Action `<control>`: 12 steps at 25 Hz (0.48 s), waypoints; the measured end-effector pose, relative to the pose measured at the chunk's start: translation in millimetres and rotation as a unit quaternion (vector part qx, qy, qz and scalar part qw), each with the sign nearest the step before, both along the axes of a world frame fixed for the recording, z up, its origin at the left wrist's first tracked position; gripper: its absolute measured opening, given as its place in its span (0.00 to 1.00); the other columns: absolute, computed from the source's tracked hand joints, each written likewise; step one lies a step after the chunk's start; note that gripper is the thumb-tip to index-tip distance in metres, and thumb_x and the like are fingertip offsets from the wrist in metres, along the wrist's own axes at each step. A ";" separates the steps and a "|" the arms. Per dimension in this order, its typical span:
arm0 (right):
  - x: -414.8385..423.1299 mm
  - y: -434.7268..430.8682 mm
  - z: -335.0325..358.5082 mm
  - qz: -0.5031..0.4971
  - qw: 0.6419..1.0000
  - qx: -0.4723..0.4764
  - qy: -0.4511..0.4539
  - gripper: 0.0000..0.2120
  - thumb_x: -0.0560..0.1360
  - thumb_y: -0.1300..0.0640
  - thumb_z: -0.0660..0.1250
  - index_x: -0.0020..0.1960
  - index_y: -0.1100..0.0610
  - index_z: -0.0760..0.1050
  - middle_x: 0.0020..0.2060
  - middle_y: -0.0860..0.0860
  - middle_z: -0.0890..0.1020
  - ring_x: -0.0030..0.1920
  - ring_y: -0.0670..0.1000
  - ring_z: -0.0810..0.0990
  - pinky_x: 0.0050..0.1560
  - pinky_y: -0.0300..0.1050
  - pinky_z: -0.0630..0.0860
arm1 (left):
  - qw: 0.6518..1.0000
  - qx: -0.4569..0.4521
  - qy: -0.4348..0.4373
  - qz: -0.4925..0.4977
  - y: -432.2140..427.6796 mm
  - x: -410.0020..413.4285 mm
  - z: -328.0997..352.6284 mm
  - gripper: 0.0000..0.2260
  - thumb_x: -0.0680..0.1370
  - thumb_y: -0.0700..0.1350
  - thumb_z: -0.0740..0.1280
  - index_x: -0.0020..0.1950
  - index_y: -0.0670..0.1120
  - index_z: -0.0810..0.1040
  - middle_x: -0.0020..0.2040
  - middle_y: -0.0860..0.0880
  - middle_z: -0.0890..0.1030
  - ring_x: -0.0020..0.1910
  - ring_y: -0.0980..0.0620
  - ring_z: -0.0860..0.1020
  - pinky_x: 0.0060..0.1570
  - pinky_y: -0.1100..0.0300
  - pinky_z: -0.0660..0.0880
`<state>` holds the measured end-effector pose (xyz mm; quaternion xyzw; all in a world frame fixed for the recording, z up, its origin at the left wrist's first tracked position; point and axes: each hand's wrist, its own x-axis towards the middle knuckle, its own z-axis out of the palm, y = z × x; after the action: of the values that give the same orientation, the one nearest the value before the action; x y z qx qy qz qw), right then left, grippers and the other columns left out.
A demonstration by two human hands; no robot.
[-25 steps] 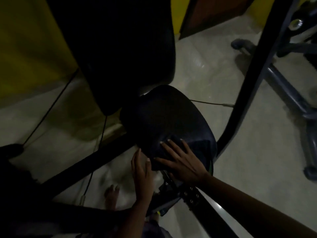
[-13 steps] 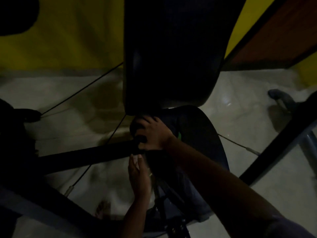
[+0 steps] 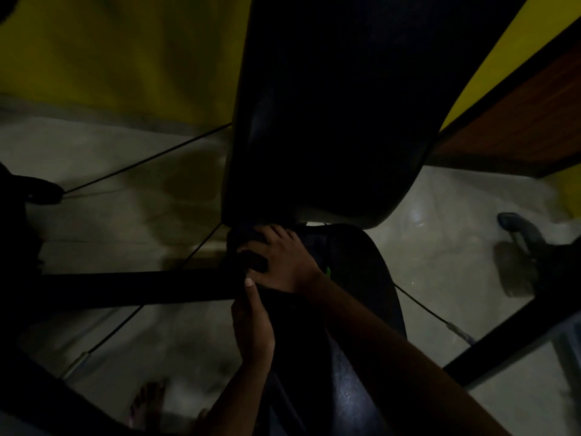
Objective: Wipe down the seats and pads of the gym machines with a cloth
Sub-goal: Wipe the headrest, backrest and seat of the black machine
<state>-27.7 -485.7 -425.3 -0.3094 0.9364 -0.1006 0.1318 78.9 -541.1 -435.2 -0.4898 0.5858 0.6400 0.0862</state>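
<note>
At the rear of the seat (image 3: 371, 278), just under the back pad (image 3: 330, 105), the right hand (image 3: 283, 262) curls its fingers round a dark cloth (image 3: 253, 261), barely visible in the gloom. The left hand (image 3: 253, 325) lies with straight fingers against the seat's left edge.

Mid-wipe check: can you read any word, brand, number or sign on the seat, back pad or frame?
None can be read; the picture is dim.
Back pad, seat, frame bar: no print shows.
Green spot beside the right hand, which grips the cloth: too small to tell if it is a label.
</note>
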 end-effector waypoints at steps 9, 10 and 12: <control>-21.6 60.0 -7.3 -0.247 0.967 -0.015 -0.057 0.37 0.66 0.32 0.48 0.69 0.48 0.66 0.67 0.57 0.70 0.67 0.58 0.67 0.64 0.49 0.63 | 0.984 -0.162 -0.029 -0.067 5.9 -1.4 -15.2 0.28 0.78 0.61 0.51 0.72 0.45 0.66 0.69 0.40 0.70 0.66 0.37 0.70 0.63 0.47 0.67; -16.8 73.9 -3.9 -0.283 0.957 -0.006 -0.058 0.33 0.69 0.34 0.50 0.70 0.48 0.65 0.69 0.57 0.68 0.68 0.58 0.64 0.65 0.49 0.62 | 0.983 -0.166 -0.023 -0.069 6.8 -0.9 -14.1 0.29 0.78 0.61 0.50 0.72 0.45 0.66 0.69 0.40 0.71 0.66 0.37 0.70 0.63 0.47 0.67; -1.3 89.7 1.9 -0.343 0.937 0.013 -0.065 0.27 0.76 0.40 0.56 0.72 0.46 0.61 0.74 0.55 0.60 0.72 0.57 0.58 0.69 0.51 0.57 | 0.983 -0.167 -0.013 -0.071 6.4 0.2 -13.2 0.32 0.76 0.64 0.49 0.71 0.44 0.66 0.68 0.39 0.72 0.65 0.37 0.71 0.62 0.46 0.68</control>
<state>-29.0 -396.0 -423.4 0.0392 0.9763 -0.1476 0.1535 79.1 -534.7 -448.4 -0.4626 0.7168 0.5187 0.0559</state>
